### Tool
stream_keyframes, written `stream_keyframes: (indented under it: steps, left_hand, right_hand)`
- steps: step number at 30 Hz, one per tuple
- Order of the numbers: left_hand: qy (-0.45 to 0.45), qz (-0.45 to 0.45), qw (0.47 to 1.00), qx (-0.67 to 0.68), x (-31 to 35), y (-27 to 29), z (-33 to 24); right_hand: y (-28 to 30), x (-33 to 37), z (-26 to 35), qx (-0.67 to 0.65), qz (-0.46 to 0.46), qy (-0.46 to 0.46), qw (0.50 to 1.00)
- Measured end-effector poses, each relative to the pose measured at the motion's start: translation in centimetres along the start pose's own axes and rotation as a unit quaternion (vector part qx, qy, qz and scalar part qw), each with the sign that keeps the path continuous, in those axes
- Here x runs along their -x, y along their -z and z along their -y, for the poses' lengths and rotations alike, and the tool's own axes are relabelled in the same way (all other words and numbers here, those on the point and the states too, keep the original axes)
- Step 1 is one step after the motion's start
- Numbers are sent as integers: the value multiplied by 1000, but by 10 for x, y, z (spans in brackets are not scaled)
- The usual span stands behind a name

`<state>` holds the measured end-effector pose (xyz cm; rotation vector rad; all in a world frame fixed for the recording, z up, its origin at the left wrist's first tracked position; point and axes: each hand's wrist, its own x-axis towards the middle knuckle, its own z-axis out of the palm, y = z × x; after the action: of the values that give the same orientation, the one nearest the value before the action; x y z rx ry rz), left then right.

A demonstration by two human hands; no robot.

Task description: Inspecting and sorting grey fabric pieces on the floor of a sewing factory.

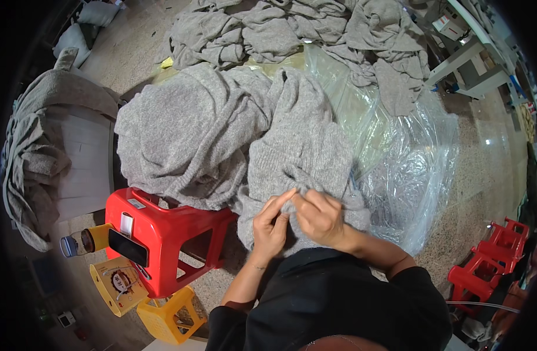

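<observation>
While pinching: hands [297, 219] on sweater [300, 152]

Even, fairly bright indoor light falls from above, and the grey knit under the fingers [292, 202] shows its weave crisply, with only soft shadows in the folds. To the right of the fingers, the clear plastic sheet [408, 158] throws white glare in broken patches, and the polished floor [490, 152] beyond it carries small bright reflections. Below and left of the fingers, the red stool [163, 234] has a glossy sheen. Far from the fingers the fisheye bends straight edges, and the corners sink into black vignette. Detail softens toward the rim.
</observation>
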<state>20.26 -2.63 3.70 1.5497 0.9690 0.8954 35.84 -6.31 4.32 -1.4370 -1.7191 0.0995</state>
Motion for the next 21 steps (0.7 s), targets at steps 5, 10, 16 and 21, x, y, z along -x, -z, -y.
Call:
stream_keyframes:
  steps: [5, 10, 16, 21]
  left_hand:
    - [36, 15, 995, -97, -18, 33, 15]
    - [246, -32, 920, 303, -17, 31, 18]
    - [250, 28, 924, 287, -22, 18, 2]
    - [258, 44, 921, 287, -20, 23, -3]
  right_hand:
    - [27, -16, -51, -146, -21, -208, 967]
    - [41, -35, -56, -56, -19, -205, 977]
    - [29, -50, -34, -226, 316, -121, 913]
    - [25, -55, -35, -258, 252, -115, 926]
